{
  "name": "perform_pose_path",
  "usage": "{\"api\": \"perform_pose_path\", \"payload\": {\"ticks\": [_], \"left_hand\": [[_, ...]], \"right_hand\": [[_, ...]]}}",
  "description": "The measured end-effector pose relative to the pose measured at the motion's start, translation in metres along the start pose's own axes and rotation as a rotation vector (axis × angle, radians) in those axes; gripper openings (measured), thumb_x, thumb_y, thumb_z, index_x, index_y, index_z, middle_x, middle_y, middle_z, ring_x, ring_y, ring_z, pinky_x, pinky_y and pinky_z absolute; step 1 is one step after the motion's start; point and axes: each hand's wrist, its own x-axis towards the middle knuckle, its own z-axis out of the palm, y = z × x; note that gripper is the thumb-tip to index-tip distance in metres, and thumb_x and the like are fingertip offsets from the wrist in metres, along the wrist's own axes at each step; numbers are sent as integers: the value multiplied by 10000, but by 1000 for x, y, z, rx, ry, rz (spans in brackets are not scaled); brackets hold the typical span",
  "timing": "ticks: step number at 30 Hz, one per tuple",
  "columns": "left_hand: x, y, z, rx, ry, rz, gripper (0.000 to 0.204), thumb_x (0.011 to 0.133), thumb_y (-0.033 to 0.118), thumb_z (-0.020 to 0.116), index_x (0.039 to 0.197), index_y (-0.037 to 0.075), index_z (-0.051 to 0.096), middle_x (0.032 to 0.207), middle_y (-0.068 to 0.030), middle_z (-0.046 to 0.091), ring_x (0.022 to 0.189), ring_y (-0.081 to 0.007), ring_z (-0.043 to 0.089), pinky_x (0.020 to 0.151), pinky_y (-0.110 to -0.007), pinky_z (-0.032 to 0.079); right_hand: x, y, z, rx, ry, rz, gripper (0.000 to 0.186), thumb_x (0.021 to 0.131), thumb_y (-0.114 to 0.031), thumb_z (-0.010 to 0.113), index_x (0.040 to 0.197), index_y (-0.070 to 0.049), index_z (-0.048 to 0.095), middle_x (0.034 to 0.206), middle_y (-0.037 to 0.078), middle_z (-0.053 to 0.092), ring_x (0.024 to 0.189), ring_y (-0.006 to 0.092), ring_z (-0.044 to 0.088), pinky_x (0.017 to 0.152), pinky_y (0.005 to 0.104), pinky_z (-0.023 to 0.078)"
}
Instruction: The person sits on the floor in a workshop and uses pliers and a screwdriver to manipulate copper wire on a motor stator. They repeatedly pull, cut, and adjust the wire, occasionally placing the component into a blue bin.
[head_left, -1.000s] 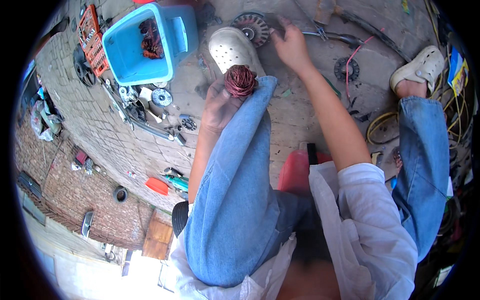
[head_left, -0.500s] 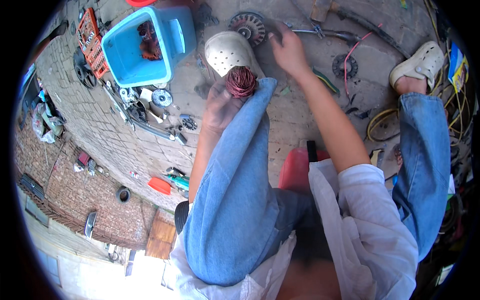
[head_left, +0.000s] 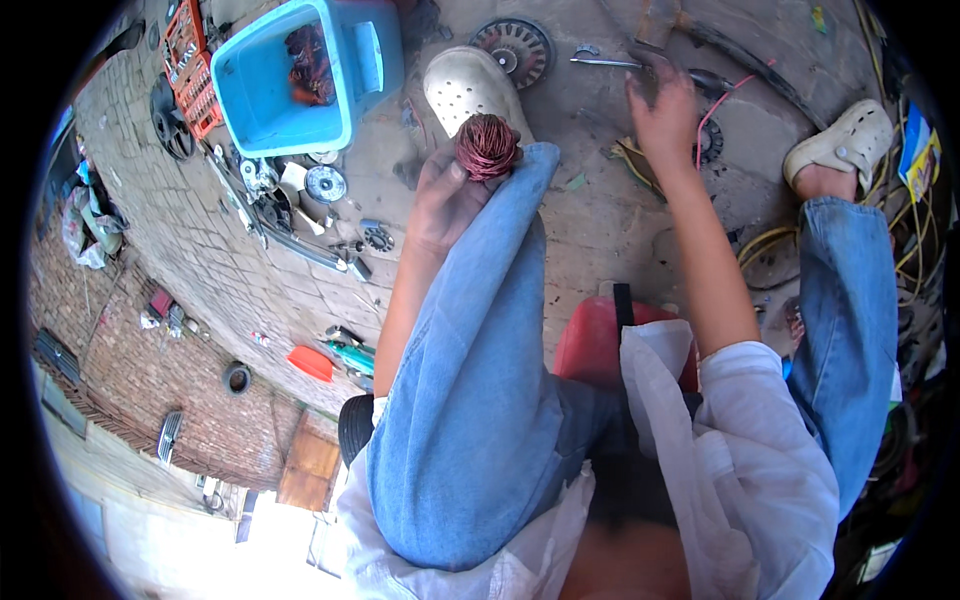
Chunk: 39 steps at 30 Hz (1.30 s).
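A rounded bundle of reddish-brown wire (head_left: 487,147), looking like a motor winding, rests by the raised knee of my jeans. My left hand (head_left: 440,205) is wrapped round its lower side. Over on the right, my right hand (head_left: 664,118) reaches across a long-shafted screwdriver (head_left: 606,62) lying on the paving. Its thumb stands apart from the other fingers, which cover part of the tool; the fingertips are slightly blurred. A pink wire (head_left: 722,103) crosses a dark toothed disc (head_left: 710,142) beside this hand. Ahead of my left shoe lies a round finned disc (head_left: 512,53).
A blue tub (head_left: 345,130) at the far left contains wire scraps. Near it are an orange socket set (head_left: 197,95) and several metal parts, including a round silver piece (head_left: 325,183). A hammer (head_left: 745,55) lies far right. Yellow cable (head_left: 768,240) loops near my right foot.
My right hand has moved right, from the finned disc to over the screwdriver. The left hand still grips the wire bundle. The view has shifted slightly.
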Motion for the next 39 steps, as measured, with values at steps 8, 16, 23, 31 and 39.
{"api": "perform_pose_path", "payload": {"ticks": [8,16,23,31,39], "left_hand": [[1,0,-4,-14,-6,-1,708,775,276,737,1260,-122,410,1207,-250,541,1121,-332,555,1010,-433,409],[1,-1,-5,-34,-4,12,691,791,274,721,1262,-119,403,1186,-237,548,1122,-331,553,1014,-430,407],[1,-1,-5,-45,10,7,682,798,260,713,1261,-128,398,1181,-256,545,1112,-337,558,1006,-430,421],[1,-2,-8,-73,-9,6,677,802,236,705,1268,-133,382,1167,-262,551,1104,-342,563,1006,-436,424],[1,-2,-6,-89,-7,26,671,807,214,697,1276,-136,369,1176,-265,544,1113,-344,559,1002,-443,428]], "right_hand": [[-8,19,-7,-535,26,94,374,757,-235,688,1099,-109,602,1140,152,549,1108,349,482,963,514,354],[-13,33,-28,-481,-65,-1,294,818,-203,630,1091,-99,604,1105,122,567,1055,359,509,944,454,393],[-55,-8,-21,13,-204,38,312,896,-201,574,1111,25,557,1081,255,551,1002,405,549,861,422,445],[-76,-75,-6,338,-391,484,241,916,-168,540,1055,27,567,874,208,631,816,334,630,706,388,481],[-67,-91,-4,431,-450,601,374,920,-151,531,1246,20,465,863,172,628,726,241,613,637,358,482]]}}
